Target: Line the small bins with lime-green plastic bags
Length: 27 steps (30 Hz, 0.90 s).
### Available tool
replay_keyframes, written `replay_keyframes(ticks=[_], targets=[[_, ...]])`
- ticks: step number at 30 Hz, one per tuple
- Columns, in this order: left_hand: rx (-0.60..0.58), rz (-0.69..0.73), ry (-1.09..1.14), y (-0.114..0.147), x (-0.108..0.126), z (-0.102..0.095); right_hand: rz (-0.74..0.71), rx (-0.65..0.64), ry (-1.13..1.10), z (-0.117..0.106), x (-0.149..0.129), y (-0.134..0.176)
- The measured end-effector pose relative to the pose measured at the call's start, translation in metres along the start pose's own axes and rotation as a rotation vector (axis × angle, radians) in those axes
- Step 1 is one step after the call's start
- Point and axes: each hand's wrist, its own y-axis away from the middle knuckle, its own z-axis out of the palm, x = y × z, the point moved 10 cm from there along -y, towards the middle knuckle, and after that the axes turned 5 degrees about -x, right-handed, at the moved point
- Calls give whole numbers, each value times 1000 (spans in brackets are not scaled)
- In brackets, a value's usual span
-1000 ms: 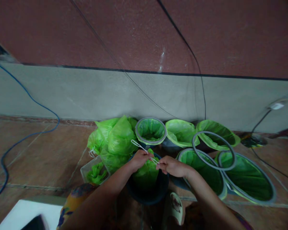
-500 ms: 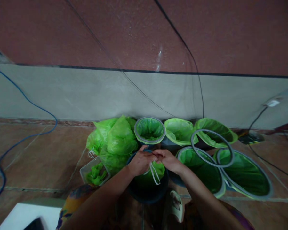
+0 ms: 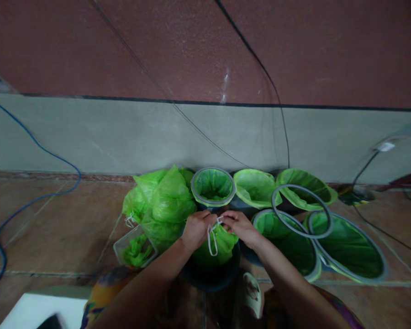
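Observation:
A green garbage bag sits in the dark bin in front of me, its top gathered together. A white drawstring hangs in a loop over the front of the bag. On the left of the gathered neck, my left hand is closed around the drawstring, its fingertips partly hidden. My right hand pinches the string from the right side, with curled fingers close to the bag's top.
Several bins lined with green bags stand to the right, with a loose grey ring across them. Filled green bags and a clear tub lie left. A sandal shows below. A blue cable crosses the floor.
My hands have drawn slightly apart from meeting at the neck, uncovering the string between them. The hanging loop has shifted left, and more of the bag's top shows.

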Motion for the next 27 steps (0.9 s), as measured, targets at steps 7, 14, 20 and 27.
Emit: replay_keyframes(ticks=[7,14,20,27], targets=[[-166,-292,37,8,-36,16,105,68,416,-36,12,-3],[-170,-622,504,18,-76,33,90,114,579,-58,10,-1],[-13,-679,1373,17,-54,55,7,83,27,-38,1,3],[-173,-372,1462,0,-18,53,-248,-179,-84,2,-41,13]])
